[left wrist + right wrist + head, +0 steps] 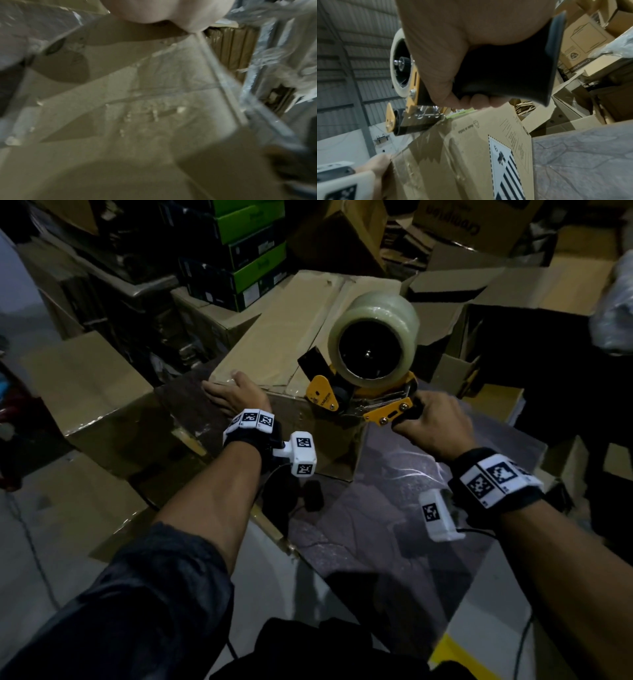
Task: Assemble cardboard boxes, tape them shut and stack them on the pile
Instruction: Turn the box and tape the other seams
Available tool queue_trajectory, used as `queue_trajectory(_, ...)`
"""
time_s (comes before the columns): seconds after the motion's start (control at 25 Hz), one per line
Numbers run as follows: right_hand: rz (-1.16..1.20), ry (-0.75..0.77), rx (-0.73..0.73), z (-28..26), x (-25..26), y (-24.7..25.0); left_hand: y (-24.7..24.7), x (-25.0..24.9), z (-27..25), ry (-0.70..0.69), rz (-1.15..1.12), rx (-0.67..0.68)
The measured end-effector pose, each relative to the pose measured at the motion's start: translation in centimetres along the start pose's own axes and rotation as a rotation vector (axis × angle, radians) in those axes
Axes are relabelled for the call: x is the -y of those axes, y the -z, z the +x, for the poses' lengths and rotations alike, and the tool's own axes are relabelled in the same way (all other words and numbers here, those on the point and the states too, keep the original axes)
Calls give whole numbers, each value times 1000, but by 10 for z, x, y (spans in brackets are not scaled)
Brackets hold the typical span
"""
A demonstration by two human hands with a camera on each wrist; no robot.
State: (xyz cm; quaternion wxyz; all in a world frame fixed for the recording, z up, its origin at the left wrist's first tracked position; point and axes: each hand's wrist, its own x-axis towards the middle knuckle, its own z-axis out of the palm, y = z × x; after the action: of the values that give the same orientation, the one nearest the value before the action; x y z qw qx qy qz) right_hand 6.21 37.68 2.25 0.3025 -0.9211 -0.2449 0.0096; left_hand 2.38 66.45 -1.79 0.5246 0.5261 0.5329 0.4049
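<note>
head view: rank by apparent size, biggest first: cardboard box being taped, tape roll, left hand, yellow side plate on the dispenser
1. cardboard box, by far the largest.
2. tape roll.
3. left hand, pressing on the box's near corner; smaller than the roll, though the wide-angle lens and its nearness make this less sure.
4. yellow side plate, the smallest.

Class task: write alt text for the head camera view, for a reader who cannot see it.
A right hand grips a yellow tape dispenser at the near top edge of a closed cardboard box, while the left hand rests on its near-left corner. More boxes surround it.
</note>
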Motion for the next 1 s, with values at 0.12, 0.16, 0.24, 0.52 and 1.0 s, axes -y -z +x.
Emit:
queue_trajectory(0.12,-44,18,-2,3,-3,8,-2,3,4,3,-5,-4)
queue_trajectory(0.16,-47,10,-4,3,-7,14,-4,5,6,-2,-2,-5)
queue_trajectory(0.24,-45,-22,-19,2,-20,27,-5,5,8,-17,13,-12)
queue_trajectory(0.52,-5,-142,-52,-23,-74,45,-8,7,8,-30,42,-34)
queue_trajectory(1.0,-81,-114,0,-23,-88,27,5,8,3,-303,442,-36)
